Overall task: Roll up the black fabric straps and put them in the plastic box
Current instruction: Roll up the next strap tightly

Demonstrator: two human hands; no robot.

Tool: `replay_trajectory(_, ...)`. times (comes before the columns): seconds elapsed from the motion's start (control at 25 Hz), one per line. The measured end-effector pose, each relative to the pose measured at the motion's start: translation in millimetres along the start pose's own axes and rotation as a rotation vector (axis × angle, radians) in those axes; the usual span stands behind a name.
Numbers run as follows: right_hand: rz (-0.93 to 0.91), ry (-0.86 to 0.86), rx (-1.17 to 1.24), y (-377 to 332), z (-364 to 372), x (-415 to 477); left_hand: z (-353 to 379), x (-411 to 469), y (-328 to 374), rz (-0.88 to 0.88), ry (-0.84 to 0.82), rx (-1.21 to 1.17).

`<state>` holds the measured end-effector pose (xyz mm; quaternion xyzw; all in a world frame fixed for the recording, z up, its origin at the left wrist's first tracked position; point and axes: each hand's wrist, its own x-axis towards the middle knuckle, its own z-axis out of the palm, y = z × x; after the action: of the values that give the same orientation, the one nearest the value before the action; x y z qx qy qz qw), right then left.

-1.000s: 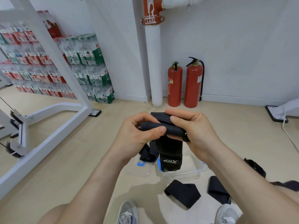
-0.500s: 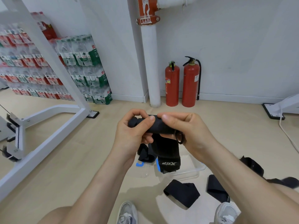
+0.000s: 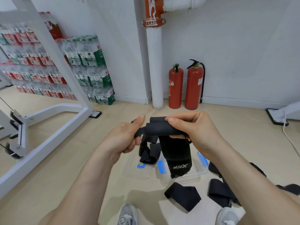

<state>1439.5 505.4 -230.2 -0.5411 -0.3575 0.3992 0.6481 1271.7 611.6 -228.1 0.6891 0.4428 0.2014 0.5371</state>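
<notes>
A black fabric strap [image 3: 176, 153] with a white logo hangs in mid-air, its top part wound into a roll held between both hands. My left hand [image 3: 123, 138] pinches the roll's left end, thumb up. My right hand [image 3: 196, 129] grips the right end, thumb on top. A narrower tail of the strap dangles in loops below my left hand. The clear plastic box [image 3: 199, 174] with blue clips sits on the floor directly under the strap, its lid [image 3: 134, 172] lying beside it to the left. Loose black straps [image 3: 182, 195] lie on the floor near my shoes.
A white metal gym frame [image 3: 48, 127] stands at the left. Stacked packs of bottled water [image 3: 87, 69] line the wall behind it. Two red fire extinguishers [image 3: 185, 86] and a white pipe [image 3: 155, 65] stand at the back wall. A white cable [image 3: 290, 142] runs along the floor at right.
My left thumb has lifted off the roll and now points up. The roll has turned a little, and the hanging end sits slightly lower over the box.
</notes>
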Motion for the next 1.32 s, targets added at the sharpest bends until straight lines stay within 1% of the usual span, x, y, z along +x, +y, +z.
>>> replay_trajectory(0.04,0.004,0.016,0.007,-2,-1,0,-6,-2,-1,0.009,0.008,0.032)
replay_trajectory(0.08,0.009,0.033,0.021,-3,-3,0,-10,-1,-2,0.056,0.034,0.013)
replay_trajectory(0.12,0.018,0.045,0.038,-5,-5,0,-14,-1,-1,0.136,0.057,-0.063)
replay_trajectory(0.16,0.028,0.051,0.057,-6,-7,1,-17,-2,0,0.209,0.016,-0.155)
replay_trajectory(0.2,0.045,0.049,0.076,-7,-7,0,-18,-6,3,0.258,-0.086,-0.194)
replay_trajectory(0.28,0.076,0.042,0.117,-8,-7,0,-13,-9,1,0.336,-0.279,-0.119)
replay_trajectory(0.32,0.089,0.038,0.133,-7,-6,0,-8,-8,0,0.364,-0.292,-0.074)
replay_trajectory(0.36,0.103,0.031,0.149,-7,-5,-1,-3,-6,0,0.385,-0.269,-0.081)
replay_trajectory(0.48,0.138,0.011,0.195,-7,-2,-2,7,-5,4,0.397,-0.189,-0.256)
replay_trajectory(0.64,0.148,0.038,0.252,-6,0,-3,22,-5,0,0.402,-0.218,-0.379)
replay_trajectory(0.68,0.144,0.042,0.254,-6,0,-3,26,-4,-2,0.416,-0.192,-0.403)
replay_trajectory(0.8,0.158,0.019,0.245,-4,3,-4,35,-2,-2,0.460,-0.041,-0.398)
replay_trajectory(0.92,0.171,0.002,0.139,-1,5,-4,39,-1,-2,0.435,0.063,-0.421)
replay_trajectory(1.0,0.134,-0.024,0.019,0,4,-4,40,-2,0,0.394,0.095,-0.435)
replay_trajectory(1.08,0.081,-0.060,-0.031,1,6,-7,43,-3,1,0.355,0.132,-0.466)
replay_trajectory(1.16,0.025,-0.023,0.009,6,10,-9,48,-4,2,0.309,0.170,-0.525)
replay_trajectory(1.24,-0.019,0.077,0.037,9,14,-9,55,-4,1,0.260,0.200,-0.575)
replay_trajectory(1.32,-0.046,0.132,0.036,10,17,-10,60,-5,-1,0.229,0.210,-0.561)
